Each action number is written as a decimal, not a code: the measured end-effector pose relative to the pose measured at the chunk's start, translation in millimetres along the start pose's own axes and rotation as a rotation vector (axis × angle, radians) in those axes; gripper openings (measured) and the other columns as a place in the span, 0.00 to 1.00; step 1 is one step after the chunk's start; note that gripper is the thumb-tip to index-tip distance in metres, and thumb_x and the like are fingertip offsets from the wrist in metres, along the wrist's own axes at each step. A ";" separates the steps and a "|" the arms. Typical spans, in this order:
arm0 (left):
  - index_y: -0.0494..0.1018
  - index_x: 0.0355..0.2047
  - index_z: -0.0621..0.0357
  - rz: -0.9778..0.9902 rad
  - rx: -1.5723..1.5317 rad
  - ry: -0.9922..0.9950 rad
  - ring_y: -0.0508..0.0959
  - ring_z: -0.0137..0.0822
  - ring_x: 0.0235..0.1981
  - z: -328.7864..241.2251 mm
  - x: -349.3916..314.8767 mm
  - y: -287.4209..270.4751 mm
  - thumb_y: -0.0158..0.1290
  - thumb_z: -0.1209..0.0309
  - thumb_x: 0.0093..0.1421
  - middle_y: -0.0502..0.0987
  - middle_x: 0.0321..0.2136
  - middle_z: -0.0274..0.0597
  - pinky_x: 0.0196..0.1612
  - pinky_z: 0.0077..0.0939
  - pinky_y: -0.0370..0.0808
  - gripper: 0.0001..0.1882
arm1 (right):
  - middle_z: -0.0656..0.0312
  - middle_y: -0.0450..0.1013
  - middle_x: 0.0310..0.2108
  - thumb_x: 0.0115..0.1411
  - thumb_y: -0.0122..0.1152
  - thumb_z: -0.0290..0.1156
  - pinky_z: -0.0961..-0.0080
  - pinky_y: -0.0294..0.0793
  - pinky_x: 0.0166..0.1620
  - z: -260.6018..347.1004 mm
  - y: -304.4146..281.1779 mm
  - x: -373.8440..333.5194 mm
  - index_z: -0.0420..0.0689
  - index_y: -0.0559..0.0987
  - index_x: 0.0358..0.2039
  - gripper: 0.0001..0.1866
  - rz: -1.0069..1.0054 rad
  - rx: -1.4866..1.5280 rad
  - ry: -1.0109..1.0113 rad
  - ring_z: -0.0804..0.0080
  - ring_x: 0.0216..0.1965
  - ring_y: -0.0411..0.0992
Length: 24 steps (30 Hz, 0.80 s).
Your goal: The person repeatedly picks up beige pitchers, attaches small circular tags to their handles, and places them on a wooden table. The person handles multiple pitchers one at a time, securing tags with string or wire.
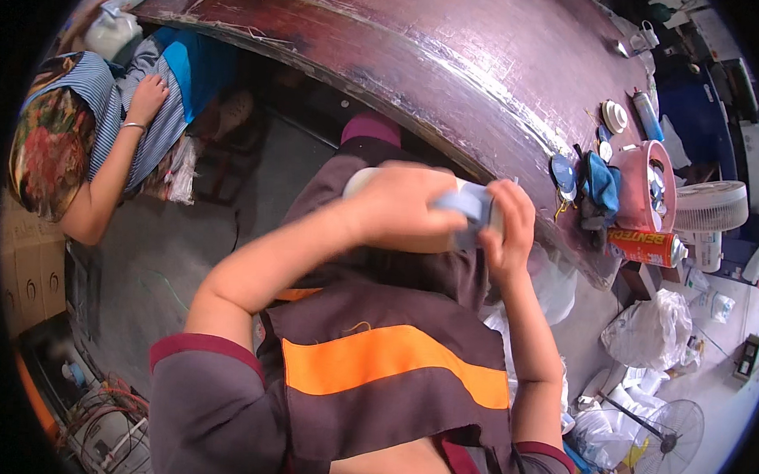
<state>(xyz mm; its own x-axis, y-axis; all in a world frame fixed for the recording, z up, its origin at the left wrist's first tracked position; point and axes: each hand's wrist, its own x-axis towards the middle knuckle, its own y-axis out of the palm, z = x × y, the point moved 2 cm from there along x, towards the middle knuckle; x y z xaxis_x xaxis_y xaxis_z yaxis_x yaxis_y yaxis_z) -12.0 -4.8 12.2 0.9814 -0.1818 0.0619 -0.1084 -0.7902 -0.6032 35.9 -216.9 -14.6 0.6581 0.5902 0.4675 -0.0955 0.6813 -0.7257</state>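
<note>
Above my lap I hold a pale, oblong thing with a rounded end; its kind is hard to make out. My left hand wraps over its middle and hides most of it. At its right end is a light-blue band-like piece, blurred by motion. The fingers of my right hand close around that end, by the blue piece. Both hands are close together, just short of the table edge.
A worn dark-red table spans the far side. On its right stand a pink basket, a red spray can and a blue cloth. Another person sits at the left. A standing fan is at the lower right.
</note>
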 end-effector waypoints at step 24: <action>0.76 0.30 0.62 0.080 -0.433 -0.010 0.75 0.31 0.27 28.7 22.2 26.9 0.58 0.65 0.55 0.77 0.25 0.43 0.33 0.27 0.71 0.11 | 0.59 0.68 0.47 0.48 0.61 0.57 0.60 0.64 0.51 113.0 -22.1 22.2 0.53 0.76 0.49 0.31 0.454 0.128 -0.476 0.59 0.50 0.67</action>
<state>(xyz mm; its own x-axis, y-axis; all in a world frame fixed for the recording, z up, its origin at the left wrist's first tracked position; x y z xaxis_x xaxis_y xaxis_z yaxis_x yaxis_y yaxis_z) 11.4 -13.3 -25.5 0.9684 -0.2486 0.0198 -0.2386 -0.9466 -0.2168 -31.8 -169.9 68.9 0.1332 0.9370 0.3230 -0.3925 0.3491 -0.8509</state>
